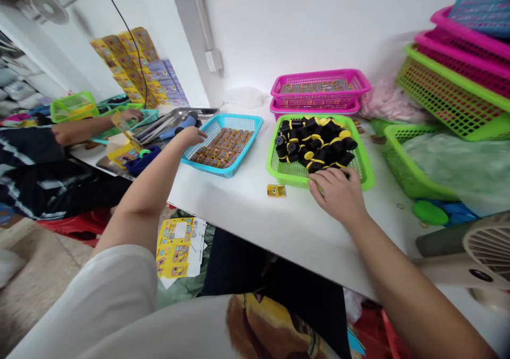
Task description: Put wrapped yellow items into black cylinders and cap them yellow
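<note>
On the white counter, a lime-green basket of black canisters stands right of a blue basket. The right hand bends over the green front rim, the outstretched left hand over the blue; grips unclear.

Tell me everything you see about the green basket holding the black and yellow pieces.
The green basket is rectangular with rounded corners, broad-rimmed, perforated and seemingly plastic. It sits upright on the white table, heaped with black and yellow pieces. The right hand is at its near edge; contact is unclear.
</note>
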